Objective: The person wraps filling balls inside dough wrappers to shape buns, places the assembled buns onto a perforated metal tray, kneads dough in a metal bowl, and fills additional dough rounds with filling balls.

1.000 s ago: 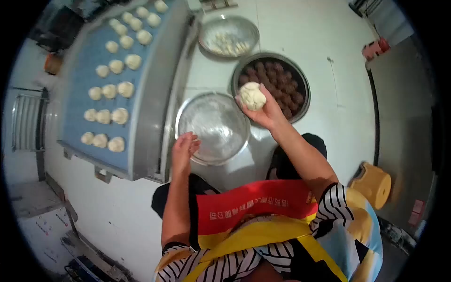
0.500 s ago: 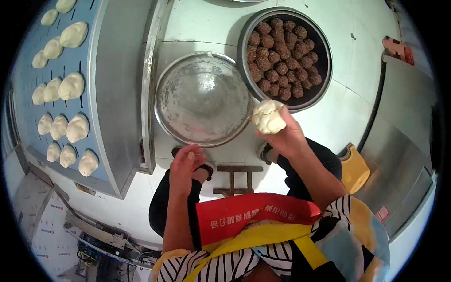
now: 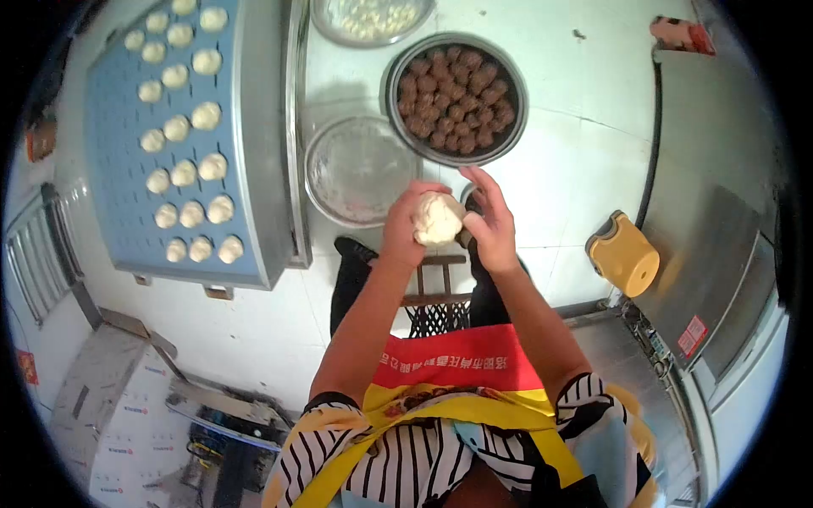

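Note:
A pale, lumpy ball of dough [image 3: 438, 220] rests in my left hand [image 3: 401, 227], whose fingers curl round its far left side. My right hand [image 3: 494, 227] is just to the right of the dough, fingers stretched out and apart, with the thumb close to the dough's edge. Whether that thumb touches it I cannot tell. Beyond my hands stand a dark round pan [image 3: 518, 118] of brown filling balls [image 3: 457, 100] and, to its left, a shallow metal basin [image 3: 360, 173] with a whitish, worn bottom.
At left, rows of dough pieces [image 3: 176, 129] lie on a blue slotted surface [image 3: 118, 182] with a metal side. A bowl [image 3: 318, 19] of pale chopped bits is at the top. A yellow stool [image 3: 628, 254] stands right, beside a metal cabinet [image 3: 720, 169].
The dough has passed from my right hand to my left, and both hands have come together. My view has shifted, bringing more of the blue surface and the upper bowl into sight.

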Tool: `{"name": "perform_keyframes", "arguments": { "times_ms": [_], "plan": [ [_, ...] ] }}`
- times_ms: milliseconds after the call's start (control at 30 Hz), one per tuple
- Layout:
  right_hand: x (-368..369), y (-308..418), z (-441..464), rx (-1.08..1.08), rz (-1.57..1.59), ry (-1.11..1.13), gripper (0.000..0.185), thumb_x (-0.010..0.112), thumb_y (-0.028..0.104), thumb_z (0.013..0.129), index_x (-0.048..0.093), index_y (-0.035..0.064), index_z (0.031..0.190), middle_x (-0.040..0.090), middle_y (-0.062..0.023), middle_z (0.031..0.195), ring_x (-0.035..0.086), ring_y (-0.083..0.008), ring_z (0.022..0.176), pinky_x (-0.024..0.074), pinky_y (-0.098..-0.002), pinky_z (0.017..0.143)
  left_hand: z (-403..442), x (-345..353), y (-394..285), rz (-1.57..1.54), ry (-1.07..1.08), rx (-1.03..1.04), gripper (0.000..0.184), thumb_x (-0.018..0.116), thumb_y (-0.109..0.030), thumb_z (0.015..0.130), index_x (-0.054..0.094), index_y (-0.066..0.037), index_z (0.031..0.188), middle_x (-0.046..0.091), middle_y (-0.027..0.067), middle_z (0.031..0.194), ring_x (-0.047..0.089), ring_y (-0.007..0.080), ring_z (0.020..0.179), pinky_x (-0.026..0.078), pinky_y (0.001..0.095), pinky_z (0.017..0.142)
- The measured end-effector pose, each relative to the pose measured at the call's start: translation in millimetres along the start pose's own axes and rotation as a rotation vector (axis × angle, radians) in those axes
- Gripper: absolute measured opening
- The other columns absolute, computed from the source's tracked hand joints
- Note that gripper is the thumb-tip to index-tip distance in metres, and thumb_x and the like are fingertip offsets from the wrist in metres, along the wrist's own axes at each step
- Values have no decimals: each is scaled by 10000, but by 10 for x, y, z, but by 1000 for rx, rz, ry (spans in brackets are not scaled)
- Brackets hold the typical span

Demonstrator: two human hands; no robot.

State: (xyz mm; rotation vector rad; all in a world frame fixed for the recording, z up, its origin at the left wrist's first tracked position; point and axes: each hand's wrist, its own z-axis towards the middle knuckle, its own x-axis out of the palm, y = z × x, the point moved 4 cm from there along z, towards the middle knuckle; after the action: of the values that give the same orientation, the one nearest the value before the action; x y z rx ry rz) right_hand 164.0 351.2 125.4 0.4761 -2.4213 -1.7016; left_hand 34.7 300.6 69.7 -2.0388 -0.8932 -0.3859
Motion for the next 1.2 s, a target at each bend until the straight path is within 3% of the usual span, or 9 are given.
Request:
{"name": "perform_keyframes", "arguments": {
  "times_ms": [133,300,333,500,633,667,767,900,1200],
  "plan": [
    [-330,938,-270,-37,158,-310,387,373,194,959,459,-36,1259,524,-163,1268,484,-229,1167,342,-324,1011,-373,1549,-592,321,-245,239,207,539,-197,901,632,-13,903,631,47,872,578,121,811,461,263,746],
    [-1418,1817,-339,-50,233,-347,415,349,273,985,452,0,1281,531,-135,1214,516,-219,1102,386,-329,972,-461,3001,-756,449,-145,368,193,573,-213,893,620,-29,857,603,9,815,543,71,784,441,232,704],
    [-1664,1865,-317,-8,422,-294,443,356,296,990,403,9,1324,501,-131,1249,506,-220,1118,390,-334,974,-416,3258,-753,407,-110,267,171,601,-190,863,613,-21,885,617,48,869,572,124,812,456,265,739],
    [-2673,2462,-70,247,1088,63,585,325,485,983,365,31,1350,500,-135,1268,500,-264,1176,432,-401,979,-481,4483,-1165,986,337,1035,360,638,-131,785,581,-9,1119,528,165,1228,477,310,1187,364,404,1000],
    [-3180,2774,409,62,900,-127,520,359,448,987,438,14,1262,543,-131,1213,518,-241,1154,449,-396,954,-111,4732,-1399,594,165,641,509,586,-235,850,458,-66,1312,398,122,1400,357,257,1306,254,396,1084],
    [-3267,2877,546,-18,775,-128,493,534,356,921,453,6,1258,541,-141,1222,517,-252,1150,425,-393,978,96,4732,-1388,324,42,342,432,488,-358,936,487,-80,1267,496,98,1302,456,217,1225,343,381,1037],
    [-3247,3356,1019,-389,-310,89,563,667,234,789,468,-3,1259,536,-168,1225,506,-300,1157,402,-403,998,667,4909,-1218,-490,417,-133,435,410,-457,967,533,-96,1177,587,78,1143,559,192,1089,446,365,941],
    [-3474,3450,1858,-522,-696,199,633,706,156,719,466,29,1290,500,-218,1264,458,-384,1201,351,-414,1032,1501,5109,-1346,-529,252,-126,408,430,-473,956,564,-113,1096,621,52,1041,608,189,983,499,366,858],
    [-3735,3121,3405,131,-380,720,532,639,243,864,464,37,1322,562,-158,1236,553,-227,1085,438,-341,927,2807,4813,-1140,-385,-3,73,349,563,-387,901,566,-78,1061,629,90,993,631,235,933,527,383,825]
  ]
}}
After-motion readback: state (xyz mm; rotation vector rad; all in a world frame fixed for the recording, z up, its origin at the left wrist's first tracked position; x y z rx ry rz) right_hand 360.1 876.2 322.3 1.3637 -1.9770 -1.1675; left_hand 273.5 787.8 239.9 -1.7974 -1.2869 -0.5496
